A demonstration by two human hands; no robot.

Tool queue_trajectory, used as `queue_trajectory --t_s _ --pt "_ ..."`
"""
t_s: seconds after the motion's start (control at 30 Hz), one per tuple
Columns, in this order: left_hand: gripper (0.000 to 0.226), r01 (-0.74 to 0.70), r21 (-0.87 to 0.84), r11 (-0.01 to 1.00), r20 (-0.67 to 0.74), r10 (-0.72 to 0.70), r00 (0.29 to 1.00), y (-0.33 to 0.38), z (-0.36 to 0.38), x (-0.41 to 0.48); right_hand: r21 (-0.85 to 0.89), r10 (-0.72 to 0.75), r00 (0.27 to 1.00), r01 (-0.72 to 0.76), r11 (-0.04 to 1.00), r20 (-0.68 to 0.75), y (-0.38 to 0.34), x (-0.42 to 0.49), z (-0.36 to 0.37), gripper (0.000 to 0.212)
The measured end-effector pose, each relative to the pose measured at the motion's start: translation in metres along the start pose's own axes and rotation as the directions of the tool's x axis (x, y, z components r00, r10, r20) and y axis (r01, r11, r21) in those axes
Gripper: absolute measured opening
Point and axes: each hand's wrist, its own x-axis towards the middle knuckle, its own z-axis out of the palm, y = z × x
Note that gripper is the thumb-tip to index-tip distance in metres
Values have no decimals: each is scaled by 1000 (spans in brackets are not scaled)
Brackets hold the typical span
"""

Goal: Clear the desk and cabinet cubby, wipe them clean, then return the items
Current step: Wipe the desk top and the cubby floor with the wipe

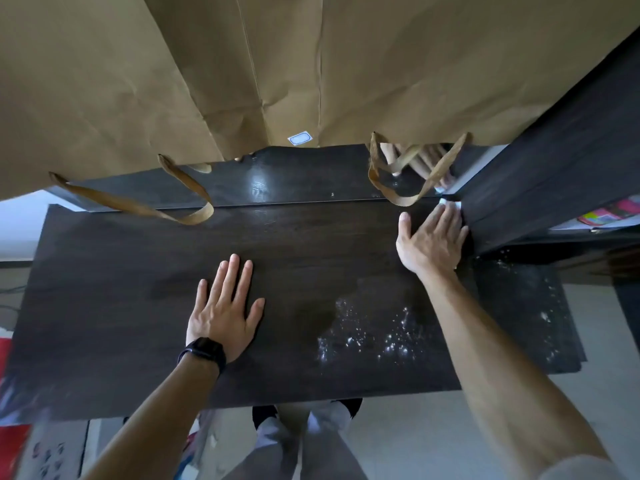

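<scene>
The dark wooden desk point(138, 278) spans the view. My left hand point(223, 306) lies flat on its middle with straight fingers and a black watch at the wrist. My right hand point(433, 237) reaches to the desk's far right corner, fingers straight, pressing a small white cloth or tissue point(450, 204) against the surface beside the dark cabinet side panel point(554, 174). Only a corner of the white piece shows past the fingertips. White specks and wet-looking spots point(374, 334) cover the desk's right front area.
Large brown paper bags point(242, 64) hang over the back of the desk, their handles point(138, 206) drooping onto it. A shelf with colourful items point(609, 213) sits to the right of the cabinet panel. My legs point(304, 441) and floor show below the desk's front edge.
</scene>
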Motion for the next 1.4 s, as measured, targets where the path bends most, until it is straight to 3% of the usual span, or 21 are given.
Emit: queue_trajectory --t_s 0.13,0.47,0.6,0.7,0.8,0.97,1.03,1.1,1.17,1.27,1.33,1.4 --pt "69 13 3 1000 6 -13 1000 -1 1 2 -61 -6 1000 5 998 -28 -7 20 1 88" --pt "70 17 -10 1000 28 -17 999 4 -3 -2 64 194 981 -191 979 -29 28 -83 16 82" --pt "69 7 -34 999 13 -7 1000 6 -3 -1 74 179 984 -180 981 22 34 -79 15 81" --pt "68 -11 -57 998 -1 11 1000 4 -1 -2 35 44 998 -46 998 49 9 -52 14 81" --pt "68 -17 -66 998 3 18 1000 -1 1 -1 19 -179 982 178 984 60 -48 -54 25 78" --pt "70 -57 -89 994 4 58 998 -16 5 -10 67 -553 832 550 833 44 -113 -169 55 71" --pt "72 -87 -96 992 1 87 996 -19 4 -13 54 -595 803 592 804 47 -95 -184 54 67" --pt "73 -105 -90 990 22 107 994 -19 1 -12 35 -466 883 465 885 52 -57 -163 50 66" --pt "73 -104 -85 991 34 107 994 -17 -1 -12 18 -210 977 209 978 31 -13 -130 39 67" --pt "72 -105 -101 989 34 109 993 -14 -4 -13 80 72 997 -75 994 32 29 -98 19 67" --pt "72 -111 -105 988 10 113 994 -17 -2 -13 97 113 993 -116 989 38 17 -99 22 72" --pt "71 -118 -117 986 -18 117 993 -21 0 -12 83 30 1000 -30 996 7 -20 -119 33 77"
